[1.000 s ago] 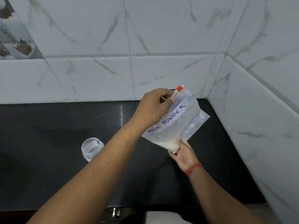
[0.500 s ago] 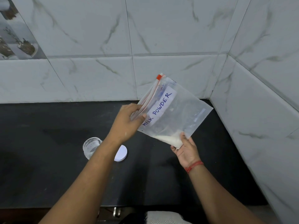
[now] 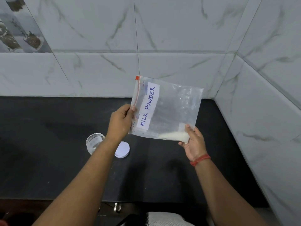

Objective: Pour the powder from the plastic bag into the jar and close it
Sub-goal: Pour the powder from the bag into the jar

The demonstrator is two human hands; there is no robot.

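Note:
A clear zip bag [image 3: 172,108] labelled MILK POWDER hangs above the black counter [image 3: 48,152], its red zip edge turned to the left and standing upright. My left hand [image 3: 121,122] pinches that zip edge. My right hand [image 3: 193,141] grips the bag's lower right corner, where a little white powder [image 3: 174,136] has gathered. A small clear glass jar [image 3: 94,144] stands without a lid on the counter under my left forearm. Its round white lid [image 3: 123,150] lies flat just to the jar's right.
White marble-look tiled walls [image 3: 179,38] close the counter at the back and on the right, forming a corner behind the bag. The counter's front edge runs near the bottom, with a metal fitting [image 3: 117,207] below it.
The bag has swung so its zip edge now stands upright on the left. My left hand slid down along the zip edge. The lid came into sight beside the jar.

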